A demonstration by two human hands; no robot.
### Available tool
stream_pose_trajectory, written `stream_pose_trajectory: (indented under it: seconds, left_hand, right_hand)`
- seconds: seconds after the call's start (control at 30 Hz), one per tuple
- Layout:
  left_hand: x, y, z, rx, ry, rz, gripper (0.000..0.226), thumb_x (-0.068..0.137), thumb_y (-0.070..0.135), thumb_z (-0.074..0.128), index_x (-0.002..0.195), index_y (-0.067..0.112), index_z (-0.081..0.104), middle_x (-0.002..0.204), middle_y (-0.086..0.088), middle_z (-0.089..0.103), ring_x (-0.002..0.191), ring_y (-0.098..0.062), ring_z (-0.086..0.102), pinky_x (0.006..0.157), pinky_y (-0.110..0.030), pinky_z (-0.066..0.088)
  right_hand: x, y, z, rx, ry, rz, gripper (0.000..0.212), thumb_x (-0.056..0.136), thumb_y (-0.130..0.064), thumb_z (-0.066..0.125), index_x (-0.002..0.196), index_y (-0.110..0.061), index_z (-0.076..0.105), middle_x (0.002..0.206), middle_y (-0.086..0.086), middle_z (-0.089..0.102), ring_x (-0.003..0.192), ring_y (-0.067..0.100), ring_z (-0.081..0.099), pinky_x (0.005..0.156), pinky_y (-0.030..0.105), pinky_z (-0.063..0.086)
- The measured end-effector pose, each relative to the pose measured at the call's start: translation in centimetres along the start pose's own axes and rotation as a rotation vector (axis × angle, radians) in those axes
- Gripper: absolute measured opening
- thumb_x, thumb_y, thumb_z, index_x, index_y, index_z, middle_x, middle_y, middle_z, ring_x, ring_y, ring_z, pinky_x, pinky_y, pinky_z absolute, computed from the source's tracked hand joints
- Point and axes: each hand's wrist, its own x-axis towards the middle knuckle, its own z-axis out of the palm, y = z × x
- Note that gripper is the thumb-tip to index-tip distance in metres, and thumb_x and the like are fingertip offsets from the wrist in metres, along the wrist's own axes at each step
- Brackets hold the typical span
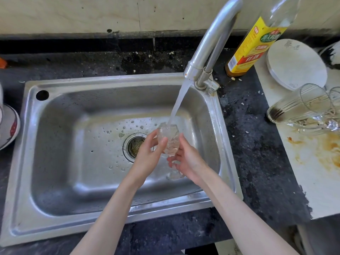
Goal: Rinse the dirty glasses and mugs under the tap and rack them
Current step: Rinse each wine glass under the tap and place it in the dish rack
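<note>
A clear stemmed glass stands upright over the steel sink, just right of the drain. Water from the curved metal tap streams straight into its bowl. My left hand grips the bowl from the left with thumb and fingers curled round it. My right hand holds the stem and lower bowl from the right; the foot shows below the fingers. Several dirty glasses lie on their sides on a stained white board at the right.
A yellow-labelled bottle stands behind the tap, next to a round white lid. A patterned plate juts in at the left edge. Dark speckled counter surrounds the sink; the white board carries orange stains.
</note>
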Motion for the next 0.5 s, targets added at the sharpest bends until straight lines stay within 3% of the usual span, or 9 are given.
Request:
stream_pose_trajectory:
  seconds: [0.1,0.23,0.37,0.5]
  left_hand:
    - [0.2,-0.7,0.0,0.04,-0.03,-0.217,0.041,0.093,0.041,0.046,0.123,0.012,0.052,0.115,-0.003,0.062,0.102,-0.013,0.058,0.092,-0.032,0.045]
    - [-0.4,-2.2,0.2,0.038,-0.043,-0.381,0.033,0.094,0.044,0.044,0.11,0.016,0.055,0.11,-0.005,0.063,0.106,-0.023,0.059,0.09,-0.037,0.047]
    - [-0.7,-2.6,0.4,-0.058,0.009,-0.434,0.033,0.096,0.042,0.041,0.113,0.015,0.051,0.107,-0.003,0.063,0.103,-0.022,0.06,0.091,-0.035,0.048]
    - [-0.2,-2.2,0.2,-0.093,0.055,-0.388,0.032,0.096,0.041,0.043,0.114,0.015,0.05,0.108,-0.002,0.064,0.1,-0.019,0.061,0.09,-0.034,0.049]
  right_hand:
    - [-0.2,-0.4,-0.1,-0.047,0.027,0.261,0.05,0.097,-0.048,0.038,0.083,-0.006,0.061,0.077,0.014,0.061,0.057,0.017,0.047,0.052,0.028,0.038]
    - [-0.4,-0.2,-0.6,-0.24,0.078,0.359,0.045,0.099,-0.043,0.037,0.084,-0.006,0.058,0.078,0.015,0.062,0.062,0.019,0.052,0.055,0.029,0.041]
    - [-0.3,-0.3,-0.7,-0.269,0.098,0.395,0.033,0.099,-0.04,0.037,0.094,-0.01,0.05,0.086,0.018,0.062,0.062,0.02,0.056,0.055,0.029,0.042]
    - [-0.6,-0.6,-0.4,-0.184,0.057,0.365,0.037,0.1,-0.044,0.033,0.09,-0.011,0.046,0.086,0.018,0.059,0.06,0.021,0.054,0.054,0.029,0.038]
